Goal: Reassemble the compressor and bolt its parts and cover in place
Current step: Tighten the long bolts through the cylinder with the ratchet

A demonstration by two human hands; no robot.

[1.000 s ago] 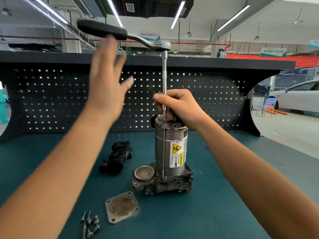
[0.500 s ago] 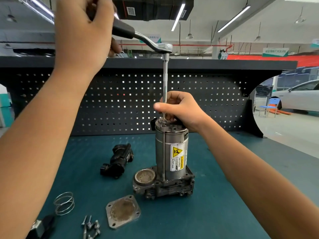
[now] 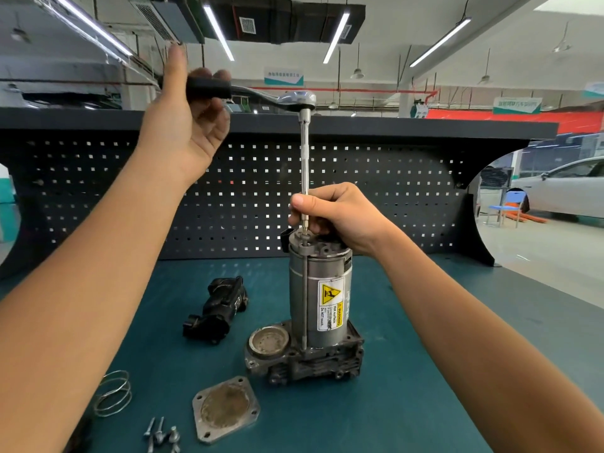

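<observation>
The silver compressor point(image 3: 318, 289), with a yellow warning label, stands upright on its cast base on the green bench mat point(image 3: 392, 403). A ratchet wrench point(image 3: 295, 99) on a long thin extension bar point(image 3: 304, 152) rises from a bolt on the compressor's top. My left hand point(image 3: 186, 132) holds the ratchet's black handle, fingers curled behind it and thumb pointing up. My right hand point(image 3: 340, 217) grips the bar's lower end just above the compressor top. A square metal cover plate point(image 3: 225, 408) lies flat in front of the base, beside several loose bolts point(image 3: 160, 433).
A black plastic part point(image 3: 217, 307) lies left of the compressor. A wire spring point(image 3: 112, 393) sits at the mat's front left. The base has an uncovered round opening point(image 3: 268, 341). A dark pegboard point(image 3: 392, 191) backs the bench; a white car stands far right.
My left hand went from open beside the ratchet handle to gripping it and has swung it, now sitting lower with the palm facing me. My right hand stayed on the bar.
</observation>
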